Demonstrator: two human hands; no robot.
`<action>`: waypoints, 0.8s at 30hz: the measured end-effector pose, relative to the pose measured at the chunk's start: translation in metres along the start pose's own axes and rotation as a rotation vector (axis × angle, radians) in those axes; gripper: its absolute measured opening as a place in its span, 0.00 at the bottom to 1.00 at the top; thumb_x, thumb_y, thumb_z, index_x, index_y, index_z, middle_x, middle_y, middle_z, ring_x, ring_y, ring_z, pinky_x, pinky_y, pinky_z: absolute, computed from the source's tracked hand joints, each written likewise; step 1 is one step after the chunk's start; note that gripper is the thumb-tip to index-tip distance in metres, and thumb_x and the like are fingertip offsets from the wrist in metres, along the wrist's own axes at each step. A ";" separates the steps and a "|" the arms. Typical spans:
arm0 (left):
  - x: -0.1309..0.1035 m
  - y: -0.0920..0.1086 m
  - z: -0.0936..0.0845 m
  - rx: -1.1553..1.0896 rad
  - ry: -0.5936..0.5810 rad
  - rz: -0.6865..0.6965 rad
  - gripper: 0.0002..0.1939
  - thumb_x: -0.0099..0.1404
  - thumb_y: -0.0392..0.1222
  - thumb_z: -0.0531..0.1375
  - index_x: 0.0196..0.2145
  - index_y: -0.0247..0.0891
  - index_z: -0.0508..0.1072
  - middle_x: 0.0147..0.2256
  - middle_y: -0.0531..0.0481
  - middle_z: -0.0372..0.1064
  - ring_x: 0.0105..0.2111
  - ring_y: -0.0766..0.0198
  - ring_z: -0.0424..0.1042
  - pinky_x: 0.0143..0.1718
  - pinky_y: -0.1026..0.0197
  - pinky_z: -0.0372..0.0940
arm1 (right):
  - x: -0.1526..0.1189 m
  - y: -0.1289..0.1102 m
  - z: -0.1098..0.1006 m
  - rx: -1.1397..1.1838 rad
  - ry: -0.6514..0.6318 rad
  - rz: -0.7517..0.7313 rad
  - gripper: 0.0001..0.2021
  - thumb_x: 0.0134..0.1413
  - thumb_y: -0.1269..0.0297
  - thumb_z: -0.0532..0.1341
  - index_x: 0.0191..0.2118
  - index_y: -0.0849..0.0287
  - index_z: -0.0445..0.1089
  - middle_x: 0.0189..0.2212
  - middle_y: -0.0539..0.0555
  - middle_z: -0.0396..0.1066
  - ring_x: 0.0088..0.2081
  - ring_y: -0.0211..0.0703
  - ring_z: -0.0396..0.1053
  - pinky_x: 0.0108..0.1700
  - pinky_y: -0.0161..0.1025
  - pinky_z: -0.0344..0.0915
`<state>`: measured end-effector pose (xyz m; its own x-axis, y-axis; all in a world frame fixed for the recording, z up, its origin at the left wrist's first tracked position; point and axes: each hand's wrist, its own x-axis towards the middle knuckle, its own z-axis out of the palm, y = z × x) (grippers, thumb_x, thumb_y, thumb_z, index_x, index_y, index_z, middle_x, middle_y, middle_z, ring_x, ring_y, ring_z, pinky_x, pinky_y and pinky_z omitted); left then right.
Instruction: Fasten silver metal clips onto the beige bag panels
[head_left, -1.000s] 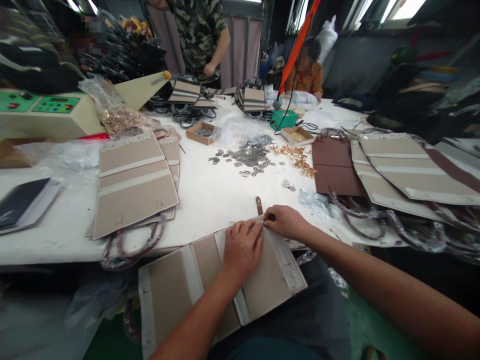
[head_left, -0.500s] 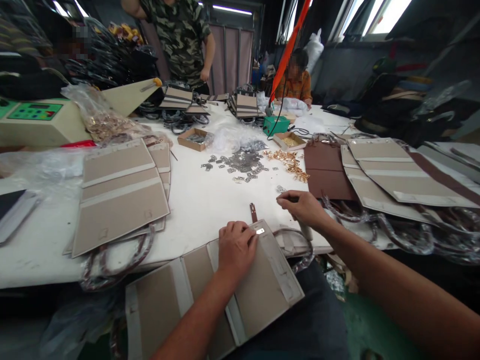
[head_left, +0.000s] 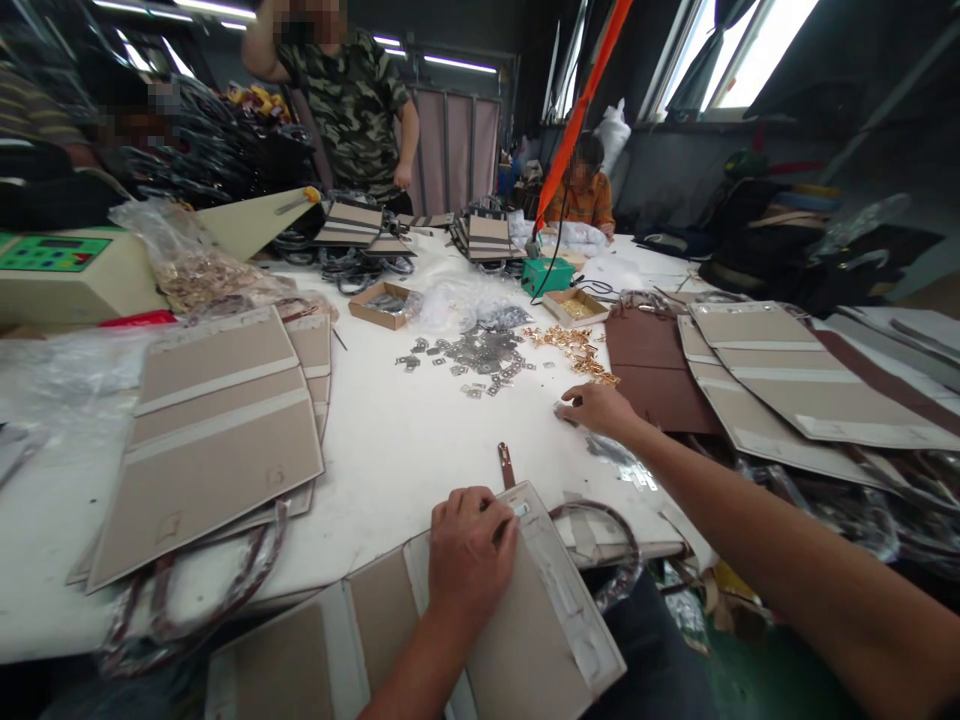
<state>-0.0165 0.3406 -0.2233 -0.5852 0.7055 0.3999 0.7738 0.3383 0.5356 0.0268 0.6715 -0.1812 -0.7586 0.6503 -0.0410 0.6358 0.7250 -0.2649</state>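
Left hand: lies across the far corner of the beige panel (head_left: pixel 536 620), left hand (head_left: pixel 474 548) bent at the fingers; whether its grip clamps the panel or only presses it cannot be told.
Right hand: the right hand (head_left: pixel 596 408) is low over the worktop (head_left: pixel 397 420), beyond and right of the left grip, thumb and fingertips near one another at small silvery pieces (head_left: pixel 561 410); whether they pinch one cannot be told.
Beige panel: under the left grip, overhanging the worktop's near edge.
Pale metal piece (head_left: pixel 523 509): on the panel, just right of the left fingers.
Sliding: the panel could tip lapward if the left grip eased, since much of it lies off the worktop.
Shifting: a brushing finger could displace the pale metal piece, if it is loose.
Scattering: a dropped right forearm could sweep the clear-looking plates (head_left: pixel 634 465) beneath it or catch the wrapped handle (head_left: pixel 626 530).
Edges: gold pieces (head_left: pixel 574 350) lie just beyond the right grip; the brown panel (head_left: pixel 649 365) bounds its right.
Room: white surface shows left of the right grip, towards the panel stack (head_left: pixel 225 420).
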 end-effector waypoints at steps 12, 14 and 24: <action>-0.001 -0.002 0.001 -0.016 0.011 0.001 0.04 0.67 0.36 0.67 0.36 0.45 0.78 0.40 0.51 0.73 0.44 0.54 0.69 0.46 0.48 0.60 | 0.027 -0.003 -0.012 0.301 -0.082 0.107 0.05 0.60 0.65 0.67 0.39 0.60 0.80 0.30 0.53 0.80 0.24 0.37 0.73 0.23 0.29 0.63; 0.000 -0.002 0.001 -0.013 0.016 0.002 0.05 0.67 0.36 0.66 0.36 0.45 0.78 0.40 0.51 0.73 0.44 0.54 0.69 0.45 0.48 0.60 | 0.023 -0.006 -0.021 0.372 -0.065 0.104 0.06 0.64 0.64 0.64 0.41 0.60 0.78 0.29 0.53 0.79 0.22 0.35 0.71 0.21 0.28 0.61; -0.003 0.003 0.001 0.074 -0.034 0.012 0.02 0.71 0.43 0.65 0.38 0.46 0.78 0.43 0.49 0.73 0.47 0.52 0.68 0.47 0.47 0.59 | -0.124 -0.043 -0.018 0.612 -0.433 -0.088 0.08 0.61 0.59 0.63 0.40 0.58 0.75 0.34 0.52 0.80 0.23 0.37 0.71 0.24 0.31 0.66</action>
<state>-0.0121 0.3400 -0.2240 -0.5678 0.7302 0.3800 0.7974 0.3735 0.4740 0.0964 0.5636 -0.1473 -0.8713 0.3569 -0.3368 0.4737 0.4325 -0.7672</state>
